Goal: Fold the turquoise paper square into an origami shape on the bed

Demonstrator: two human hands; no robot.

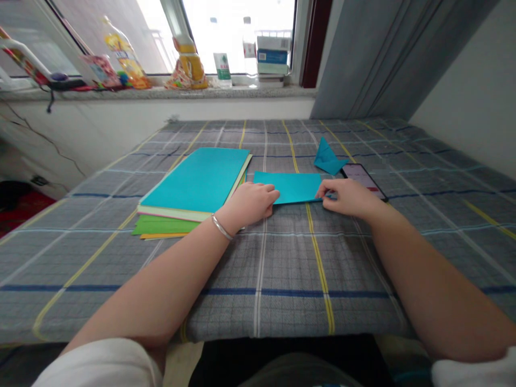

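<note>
A blue sheet of paper point(296, 185), folded into a rectangle, lies on the checked cloth between my hands. My left hand point(253, 203), with a silver bangle at the wrist, has its fingers curled on the paper's left front corner. At the right front corner, my right hand point(338, 194) pinches the paper's edge between thumb and fingers. Left of the folded paper is a stack of coloured paper point(201, 177), blue on top, with green and orange sheets showing below. A folded blue paper shape point(327, 158) stands behind my right hand.
A phone point(365, 178) lies on the checked tablecloth point(290, 258) beyond my right hand. Bottles, including a tall drink bottle point(124, 54), and stacked boxes point(273, 55) line the windowsill point(234, 92). A grey curtain point(387, 59) hangs at the back right.
</note>
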